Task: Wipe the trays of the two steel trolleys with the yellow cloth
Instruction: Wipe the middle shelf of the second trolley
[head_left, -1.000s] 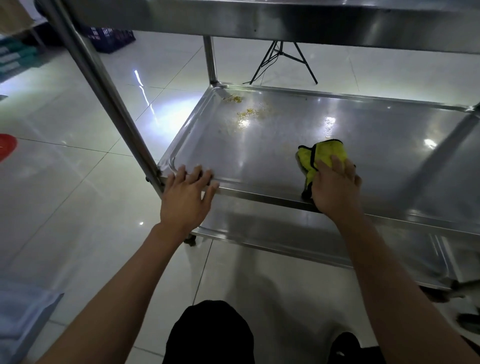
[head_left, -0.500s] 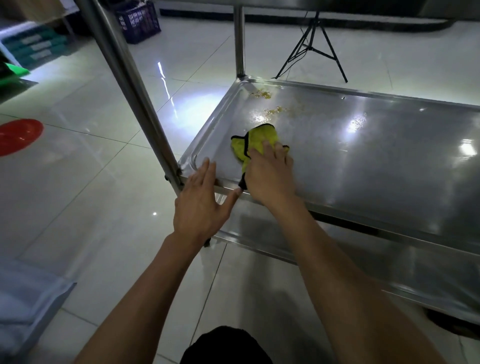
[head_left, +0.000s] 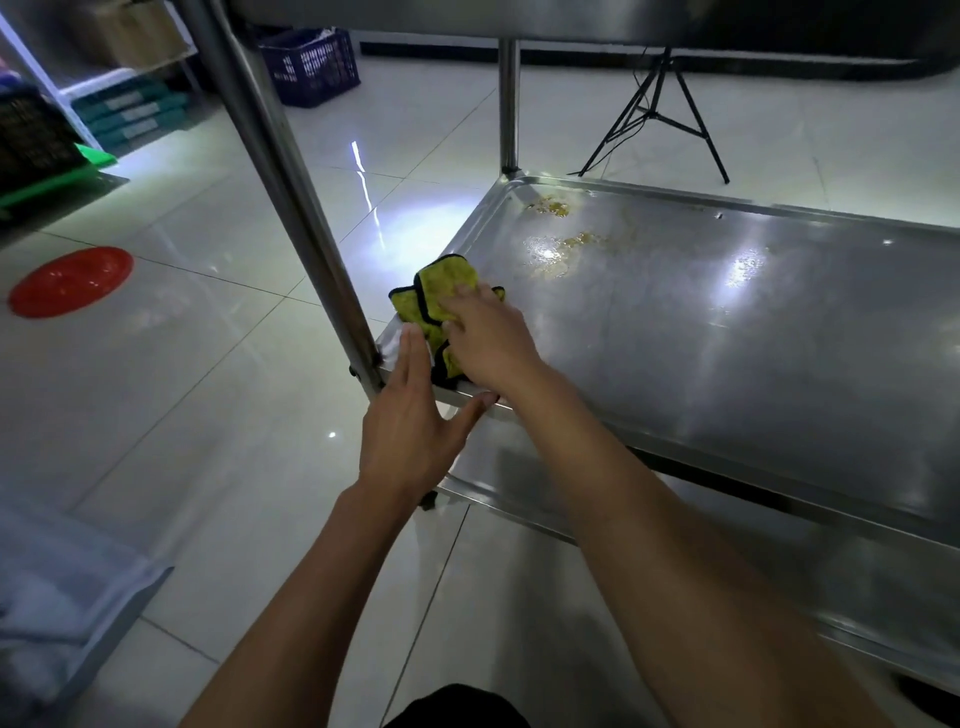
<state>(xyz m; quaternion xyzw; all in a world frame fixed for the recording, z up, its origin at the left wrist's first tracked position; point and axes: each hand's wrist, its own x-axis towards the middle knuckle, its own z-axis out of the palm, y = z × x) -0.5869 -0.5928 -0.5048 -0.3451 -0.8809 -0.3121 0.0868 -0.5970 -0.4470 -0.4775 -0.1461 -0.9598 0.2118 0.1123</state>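
The right hand (head_left: 488, 340) pressed the cloth (head_left: 434, 299) flat, its grip spread wide, at the tray's (head_left: 753, 364) near-left corner. The left hand (head_left: 410, 415), fingers straight, steadied the rim. Yellow residue (head_left: 558, 228) lay unwiped at the far end; most wiping looked undone.

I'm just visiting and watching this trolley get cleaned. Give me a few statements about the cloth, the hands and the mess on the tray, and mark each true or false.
1. The right hand presses the yellow cloth onto the tray. True.
2. The cloth covers the yellowish residue. False: the residue lies farther back, uncovered.
3. The left hand grips a spray bottle. False: it holds nothing, fingers straight at the tray's near corner.
4. A tripod stands on the floor beyond the trolley. True.
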